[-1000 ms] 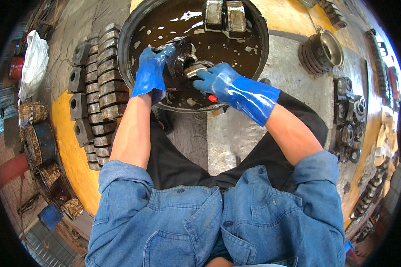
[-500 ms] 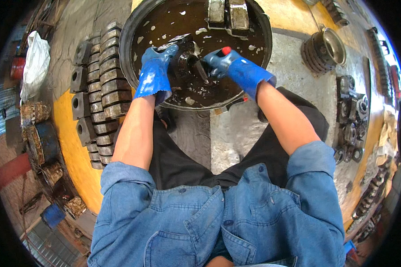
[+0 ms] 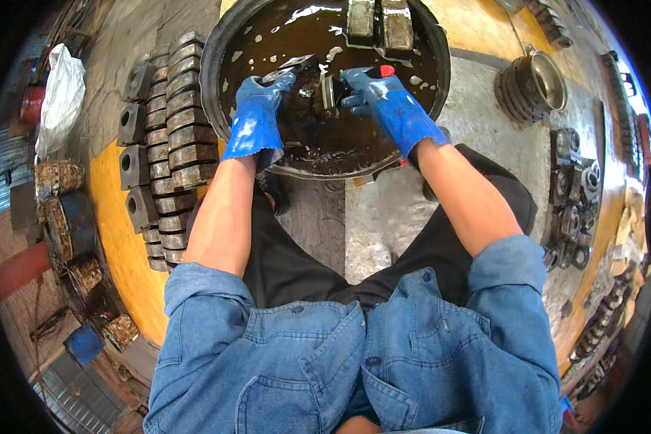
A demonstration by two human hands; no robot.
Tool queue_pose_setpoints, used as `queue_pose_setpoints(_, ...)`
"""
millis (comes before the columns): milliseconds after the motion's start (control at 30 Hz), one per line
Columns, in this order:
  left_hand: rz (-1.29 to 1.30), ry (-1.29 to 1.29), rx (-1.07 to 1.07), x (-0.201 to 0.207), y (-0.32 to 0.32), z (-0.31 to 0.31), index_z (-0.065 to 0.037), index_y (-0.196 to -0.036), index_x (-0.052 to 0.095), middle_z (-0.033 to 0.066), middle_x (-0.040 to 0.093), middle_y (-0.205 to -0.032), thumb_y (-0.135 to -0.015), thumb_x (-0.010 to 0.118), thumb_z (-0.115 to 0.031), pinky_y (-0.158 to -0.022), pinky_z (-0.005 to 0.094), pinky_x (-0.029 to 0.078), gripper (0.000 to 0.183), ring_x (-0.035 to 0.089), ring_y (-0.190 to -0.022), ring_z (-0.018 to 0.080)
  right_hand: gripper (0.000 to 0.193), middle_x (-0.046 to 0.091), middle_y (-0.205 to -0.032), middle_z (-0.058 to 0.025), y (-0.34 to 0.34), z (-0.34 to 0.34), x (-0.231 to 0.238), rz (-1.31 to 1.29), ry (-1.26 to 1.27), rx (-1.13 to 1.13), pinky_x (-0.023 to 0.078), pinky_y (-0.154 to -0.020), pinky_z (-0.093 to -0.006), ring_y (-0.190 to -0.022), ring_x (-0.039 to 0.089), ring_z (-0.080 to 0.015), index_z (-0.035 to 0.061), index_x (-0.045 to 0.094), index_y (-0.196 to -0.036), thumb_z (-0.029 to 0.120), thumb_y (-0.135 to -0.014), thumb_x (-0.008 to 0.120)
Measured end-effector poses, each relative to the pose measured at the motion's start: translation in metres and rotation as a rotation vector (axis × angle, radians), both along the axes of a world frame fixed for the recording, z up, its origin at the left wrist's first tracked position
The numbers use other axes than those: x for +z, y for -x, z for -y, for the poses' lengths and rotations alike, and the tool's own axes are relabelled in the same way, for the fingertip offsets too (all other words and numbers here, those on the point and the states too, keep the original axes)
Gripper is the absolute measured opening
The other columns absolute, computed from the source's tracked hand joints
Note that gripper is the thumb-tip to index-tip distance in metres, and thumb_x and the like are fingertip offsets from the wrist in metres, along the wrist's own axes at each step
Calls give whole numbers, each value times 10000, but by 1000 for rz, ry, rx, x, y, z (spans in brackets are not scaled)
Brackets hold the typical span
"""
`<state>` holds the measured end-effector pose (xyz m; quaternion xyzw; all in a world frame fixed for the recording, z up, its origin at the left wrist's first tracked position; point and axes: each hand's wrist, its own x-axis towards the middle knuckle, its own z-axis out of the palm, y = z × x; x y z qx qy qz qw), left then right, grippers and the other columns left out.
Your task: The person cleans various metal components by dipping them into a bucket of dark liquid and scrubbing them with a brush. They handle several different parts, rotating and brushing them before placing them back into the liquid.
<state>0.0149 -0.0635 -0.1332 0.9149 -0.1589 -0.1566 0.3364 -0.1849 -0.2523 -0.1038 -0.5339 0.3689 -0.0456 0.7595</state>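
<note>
Both my hands wear long blue gloves and are over a wide round black tub (image 3: 217,108) of dark brown liquid. My left hand (image 3: 265,90) is closed on the edge of a dark, wet metal part (image 3: 307,88), which is partly under the liquid. In my right hand (image 3: 365,88) is a red-handled tool (image 3: 387,71). Only its red end shows clearly, and my fingers cover the rest. A flat, pale-edged piece (image 3: 329,92) stands beside the metal part near my right fingertips; I cannot tell if it belongs to the tool.
Two metal blocks (image 3: 379,25) sit at the tub's far side. Left of the tub stand rows of stacked metal blocks (image 3: 192,108) and blocks with round holes (image 3: 132,123). On the right are stacked metal rings (image 3: 532,83) and several bearing-like housings (image 3: 575,181).
My right hand has moved slightly up and right, away from the metal part. The left hand keeps its hold on the part, and the whole view has shifted slightly.
</note>
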Motion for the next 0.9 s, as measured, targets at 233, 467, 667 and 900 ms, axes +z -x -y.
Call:
queue_pose_setpoints(233, 66, -60, -62, 10, 9, 11, 58, -1372, 660, 248, 752, -1268, -776, 920, -556, -1009, 429, 566, 895, 734, -1162, 358, 420, 791, -1104, -95, -7, -7, -20, -18, 32, -30, 637, -705, -363, -839, 779, -201, 107, 742, -1288, 441, -1036, 698)
queue_pose_setpoints(467, -7, -82, -311, 46, 29, 13, 1, -1484, 580, 240, 707, -1358, -710, 987, -445, -1092, 442, 548, 981, 689, -1270, 351, 463, 815, -928, -96, -4, 48, 23, -229, 283, -115, 609, -695, -352, -765, 772, -200, 50, 794, -1113, 475, -934, 767)
queue_pose_setpoints(667, 174, -101, -616, 48, 42, 9, 5, -1523, 531, 215, 690, -1405, -676, 993, -229, -1109, 411, 540, 993, 680, -1291, 315, 517, 799, -882, -98, -7, 43, 44, -207, 349, 102, 588, -778, -366, -809, 757, -228, 66, 792, -1086, 547, -908, 729)
queue_pose_setpoints(900, 107, -124, -654, 41, 23, 17, -30, -1526, 554, 231, 670, -1429, -657, 984, -340, -1137, 439, 516, 1018, 644, -1346, 360, 400, 808, -917, -88, -4, 49, 18, -81, 511, -46, 611, -840, -373, -827, 766, -229, 104, 812, -1097, 465, -928, 766)
